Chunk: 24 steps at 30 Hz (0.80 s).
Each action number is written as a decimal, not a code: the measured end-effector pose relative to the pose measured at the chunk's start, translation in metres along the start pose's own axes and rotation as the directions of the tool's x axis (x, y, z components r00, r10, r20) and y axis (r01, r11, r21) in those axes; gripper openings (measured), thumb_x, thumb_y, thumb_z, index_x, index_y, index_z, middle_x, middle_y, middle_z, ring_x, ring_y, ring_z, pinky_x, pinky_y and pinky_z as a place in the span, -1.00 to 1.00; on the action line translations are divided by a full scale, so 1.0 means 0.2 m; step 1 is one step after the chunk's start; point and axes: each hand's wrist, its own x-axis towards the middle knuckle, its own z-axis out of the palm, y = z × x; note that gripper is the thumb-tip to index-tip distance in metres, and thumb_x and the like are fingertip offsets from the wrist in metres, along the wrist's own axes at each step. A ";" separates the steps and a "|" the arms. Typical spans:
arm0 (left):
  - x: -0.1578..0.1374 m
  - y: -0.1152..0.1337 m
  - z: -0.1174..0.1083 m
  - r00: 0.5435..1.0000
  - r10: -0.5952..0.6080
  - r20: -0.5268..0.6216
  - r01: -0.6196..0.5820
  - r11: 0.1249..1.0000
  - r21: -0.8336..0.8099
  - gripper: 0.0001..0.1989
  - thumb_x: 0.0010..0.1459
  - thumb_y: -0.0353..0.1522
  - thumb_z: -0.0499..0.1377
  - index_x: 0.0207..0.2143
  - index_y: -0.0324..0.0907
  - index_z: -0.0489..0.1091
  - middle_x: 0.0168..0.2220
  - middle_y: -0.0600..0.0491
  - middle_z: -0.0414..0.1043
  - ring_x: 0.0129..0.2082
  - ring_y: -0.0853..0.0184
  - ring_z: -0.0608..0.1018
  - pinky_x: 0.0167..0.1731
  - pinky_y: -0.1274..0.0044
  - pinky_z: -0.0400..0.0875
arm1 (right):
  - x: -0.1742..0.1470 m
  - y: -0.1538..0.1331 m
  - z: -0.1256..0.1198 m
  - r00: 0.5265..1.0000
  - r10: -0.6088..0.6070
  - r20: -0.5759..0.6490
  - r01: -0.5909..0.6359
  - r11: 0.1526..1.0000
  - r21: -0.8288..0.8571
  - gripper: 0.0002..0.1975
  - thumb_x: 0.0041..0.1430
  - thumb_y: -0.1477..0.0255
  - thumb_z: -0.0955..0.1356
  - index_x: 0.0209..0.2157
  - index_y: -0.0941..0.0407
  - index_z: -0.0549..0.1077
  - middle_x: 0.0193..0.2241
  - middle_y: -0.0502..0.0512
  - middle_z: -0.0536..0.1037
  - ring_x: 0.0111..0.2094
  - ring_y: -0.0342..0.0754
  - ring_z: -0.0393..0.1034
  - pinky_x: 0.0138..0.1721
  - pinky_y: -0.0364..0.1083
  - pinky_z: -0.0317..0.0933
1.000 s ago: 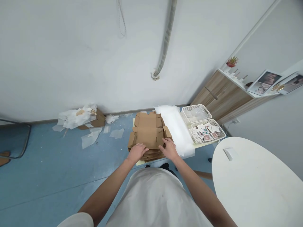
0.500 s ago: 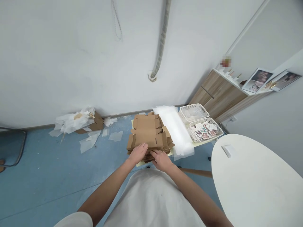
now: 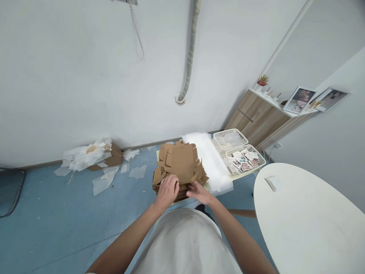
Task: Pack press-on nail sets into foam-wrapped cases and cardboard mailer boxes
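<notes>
A flattened brown cardboard box (image 3: 184, 161) with slotted flaps lies at the top of a stack of similar flattened boxes (image 3: 156, 176). My left hand (image 3: 167, 190) is closed over its near edge, the fingers curled on the board. At the near right corner my right hand (image 3: 200, 192) is open, thumb and fingers apart, its fingertips touching the board's edge or just beside it. Part of those fingertips is hidden by a flap. Along the stack's right side runs a sheet of white foam wrap (image 3: 209, 160).
Two white plastic baskets stand to the right: one holds clear packets (image 3: 230, 140), the other printed cards (image 3: 245, 160). A white round-edged table (image 3: 308, 213) is at the right. An open carton (image 3: 115, 156) and scattered wrap (image 3: 105, 180) lie on the floor, left. A wooden cabinet (image 3: 256, 121) stands behind.
The top box has shifted and turned, so its flaps lie differently. My left hand has curled over its near edge, and my right hand has moved slightly right. The view has tilted a little upward.
</notes>
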 end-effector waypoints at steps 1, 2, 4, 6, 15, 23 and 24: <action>-0.01 0.01 0.02 1.000 0.012 0.023 -0.012 1.000 -0.006 -0.82 0.15 -0.42 -0.15 -0.38 -0.17 0.22 -0.32 0.00 0.32 -0.29 0.31 0.36 -0.27 0.45 0.22 | -0.02 -0.02 -0.03 0.999 -0.034 -0.029 0.037 0.995 0.089 -0.37 0.05 0.14 0.25 0.12 0.08 0.08 0.06 0.19 0.26 0.04 0.01 0.19 -0.05 0.01 0.14; -0.03 0.02 0.04 0.999 0.024 0.045 -0.023 1.000 -0.010 -0.82 0.15 -0.42 -0.15 -0.38 -0.17 0.22 -0.32 0.00 0.32 -0.30 0.31 0.36 -0.27 0.45 0.22 | -0.04 -0.03 -0.06 0.997 -0.046 -0.064 0.054 0.989 0.140 -0.41 0.09 0.13 0.20 0.12 0.06 0.07 0.07 0.18 0.25 0.04 0.00 0.19 -0.06 0.00 0.15; -0.06 0.03 0.08 0.995 0.049 0.092 -0.048 0.999 -0.015 -0.82 0.15 -0.42 -0.14 -0.38 -0.17 0.23 -0.32 0.01 0.32 -0.29 0.31 0.36 -0.26 0.45 0.22 | -0.07 -0.05 -0.11 0.984 0.013 -0.177 0.013 0.989 0.145 -0.40 0.10 0.12 0.17 0.14 0.04 0.01 0.10 0.16 0.21 0.03 -0.01 0.21 -0.11 -0.02 0.19; -0.09 0.05 0.11 0.987 0.082 0.140 -0.080 0.997 -0.023 -0.82 0.16 -0.42 -0.13 -0.38 -0.17 0.24 -0.33 0.01 0.32 -0.28 0.31 0.36 -0.25 0.44 0.23 | -0.09 -0.06 -0.15 0.953 0.116 -0.281 -0.099 0.992 0.072 -0.38 0.09 0.11 0.17 0.15 0.03 -0.02 0.07 0.15 0.25 -0.02 -0.01 0.27 -0.17 -0.05 0.22; -0.10 0.04 0.02 0.988 -0.038 0.147 0.050 0.996 -0.079 -0.77 0.16 -0.27 -0.09 -0.32 -0.16 0.30 -0.21 -0.03 0.32 -0.18 0.25 0.35 -0.16 0.40 0.20 | -0.13 -0.01 -0.16 0.852 0.386 -0.354 -0.482 0.842 -0.242 -0.77 0.12 0.38 0.12 -0.27 0.13 0.31 -0.57 0.04 0.45 -0.69 -0.14 0.31 -0.54 -0.15 0.13; -0.05 -0.06 -0.04 0.828 -0.518 0.214 0.458 0.846 0.273 -0.45 -0.02 -0.11 0.07 -0.03 -0.23 0.15 -0.18 -0.17 0.37 -0.14 0.03 0.38 -0.23 0.32 0.23 | -0.19 0.08 -0.15 0.855 0.382 -0.350 -0.486 0.825 -0.287 -0.76 0.12 0.41 0.10 -0.25 0.14 0.29 -0.63 0.01 0.42 -0.68 -0.12 0.30 -0.52 -0.14 0.10; -0.05 -0.06 -0.03 0.818 -0.527 0.229 0.454 0.838 0.304 -0.47 -0.02 -0.14 0.07 -0.03 -0.24 0.15 -0.21 -0.17 0.39 -0.16 0.04 0.41 -0.25 0.33 0.24 | -0.20 0.09 -0.15 0.856 0.378 -0.353 -0.487 0.820 -0.303 -0.76 0.12 0.42 0.10 -0.25 0.14 0.29 -0.63 0.01 0.42 -0.66 -0.11 0.31 -0.50 -0.14 0.11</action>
